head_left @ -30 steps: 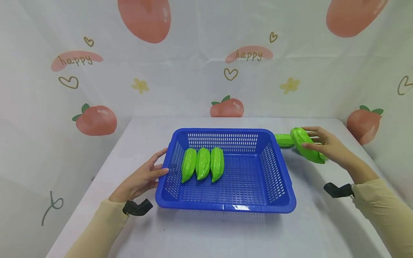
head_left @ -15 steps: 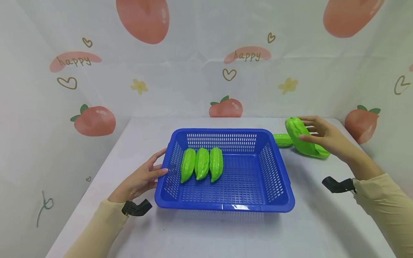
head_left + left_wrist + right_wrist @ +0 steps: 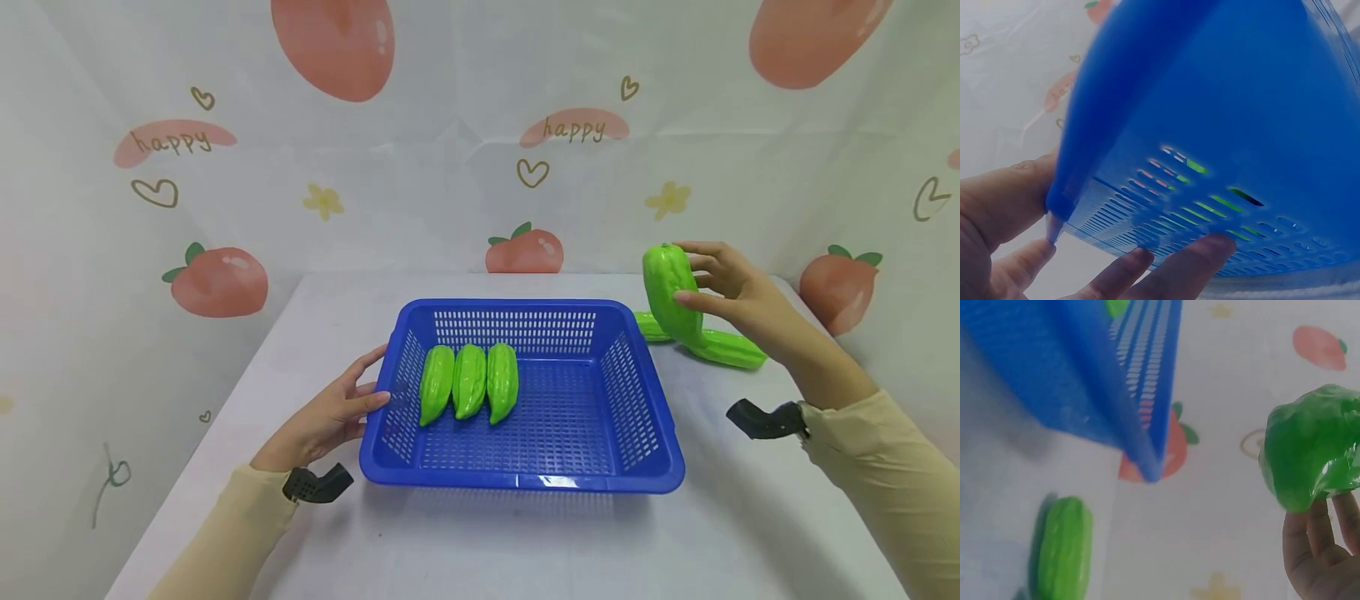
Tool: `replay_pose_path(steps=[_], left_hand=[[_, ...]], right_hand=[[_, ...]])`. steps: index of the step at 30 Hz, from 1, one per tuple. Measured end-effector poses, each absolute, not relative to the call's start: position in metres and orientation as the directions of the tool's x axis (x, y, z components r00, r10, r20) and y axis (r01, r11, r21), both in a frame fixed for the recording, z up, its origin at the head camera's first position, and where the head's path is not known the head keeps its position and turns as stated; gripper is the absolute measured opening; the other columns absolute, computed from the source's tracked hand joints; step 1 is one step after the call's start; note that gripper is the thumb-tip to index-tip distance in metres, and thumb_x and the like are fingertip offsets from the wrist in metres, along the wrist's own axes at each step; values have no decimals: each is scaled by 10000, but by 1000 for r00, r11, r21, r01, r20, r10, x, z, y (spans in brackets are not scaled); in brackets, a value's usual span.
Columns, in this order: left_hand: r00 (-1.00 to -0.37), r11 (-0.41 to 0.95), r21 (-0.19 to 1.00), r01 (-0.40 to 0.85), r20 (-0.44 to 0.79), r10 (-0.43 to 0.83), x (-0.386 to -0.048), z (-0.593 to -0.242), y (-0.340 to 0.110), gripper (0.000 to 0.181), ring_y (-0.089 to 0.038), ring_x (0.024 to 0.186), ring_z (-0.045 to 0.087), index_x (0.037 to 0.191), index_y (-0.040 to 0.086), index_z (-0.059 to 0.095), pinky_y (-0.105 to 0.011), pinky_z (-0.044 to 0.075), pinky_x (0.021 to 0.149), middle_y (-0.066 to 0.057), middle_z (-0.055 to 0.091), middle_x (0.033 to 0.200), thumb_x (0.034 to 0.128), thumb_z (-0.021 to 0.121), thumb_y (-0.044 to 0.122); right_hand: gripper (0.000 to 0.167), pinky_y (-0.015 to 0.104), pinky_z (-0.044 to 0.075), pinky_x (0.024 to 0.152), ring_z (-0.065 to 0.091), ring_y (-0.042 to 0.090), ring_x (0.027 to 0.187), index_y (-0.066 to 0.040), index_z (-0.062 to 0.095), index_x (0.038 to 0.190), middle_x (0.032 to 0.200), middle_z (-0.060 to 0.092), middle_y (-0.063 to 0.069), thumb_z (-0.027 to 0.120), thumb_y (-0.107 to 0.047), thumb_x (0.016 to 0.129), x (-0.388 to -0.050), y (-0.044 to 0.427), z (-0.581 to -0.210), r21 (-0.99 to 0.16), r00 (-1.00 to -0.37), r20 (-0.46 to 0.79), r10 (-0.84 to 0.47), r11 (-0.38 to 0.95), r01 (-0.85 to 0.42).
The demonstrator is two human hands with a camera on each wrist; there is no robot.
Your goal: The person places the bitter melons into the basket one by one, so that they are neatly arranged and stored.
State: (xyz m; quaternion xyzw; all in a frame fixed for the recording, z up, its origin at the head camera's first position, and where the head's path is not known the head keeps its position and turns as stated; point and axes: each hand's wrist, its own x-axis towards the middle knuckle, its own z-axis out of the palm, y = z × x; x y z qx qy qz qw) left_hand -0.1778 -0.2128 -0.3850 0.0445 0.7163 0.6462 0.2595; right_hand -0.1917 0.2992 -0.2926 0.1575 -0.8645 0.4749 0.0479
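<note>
A glossy, bright-green, ribbed gourd with a rounded upper end (image 3: 671, 292) is up in the air above the right part of the table, well clear of its surface. The person's right hand (image 3: 738, 287) holds it from the right, thumb on the near side and fingers round the far side. Its lower end overlaps, in the head view, a second green ribbed gourd (image 3: 733, 349) lying on the table; whether the two touch there cannot be told from that angle. A third green ribbed gourd (image 3: 651, 327) lies near it, partly hidden by the basket's right rim and the raised gourd.

The large, rectangular, blue plastic basket with slotted walls (image 3: 480, 481) stands to the left of these. Inside, in its left part, three green gourds (image 3: 469, 382) lie side by side, narrow ends toward the person. The person's left hand (image 3: 330, 414), well apart from the right, grips the basket at its left side, thumb on the rim and fingertips against the outer wall.

Both arms wear cream sleeves (image 3: 232, 533), each wrist with a black camera mount (image 3: 765, 419). Under everything is a white table (image 3: 480, 554); behind hangs a white cloth (image 3: 435, 200) printed with peaches, hearts, yellow flowers and the word "happy"
</note>
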Motion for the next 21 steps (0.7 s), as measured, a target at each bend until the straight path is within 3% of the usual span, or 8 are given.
replay_pose_path(steps=[3,10,13,21], left_hand=[[-860,161,949,-270,-313,403,-178,-385,-213,806,-293,1073,659,1542,376,75,-478,548,891,-242,445,1431,960,610,214],[-855,159,949,-274,-316,412,-177,-385,-214,794,-297,1082,656,1544,374,72,-469,543,904,-250,425,1444,968,597,223],[-857,153,946,-287,-324,401,-177,-385,-214,791,-301,1089,653,1541,380,88,-468,540,911,-238,428,1447,963,605,222],[-854,168,952,-256,-305,422,-177,-384,-215,793,-290,1076,660,1548,361,60,-468,548,894,-253,428,1444,973,588,222]], right_hand=[[596,155,510,805,585,55,1052,-259,361,1475,1238,538,-79,577,-66,954,-194,291,-288,-837,-936,249,-249,430,-337],[640,201,551,823,627,130,1003,-246,336,1482,1200,553,42,532,43,946,-203,270,-282,-933,-890,300,-344,86,-349],[653,236,569,805,630,152,991,-258,329,1483,1174,559,68,528,52,944,-206,259,-279,-945,-877,302,-375,4,-327],[585,287,578,812,648,177,966,-297,328,1480,1171,538,99,545,-90,978,-213,233,-277,-948,-893,216,-395,133,-288]])
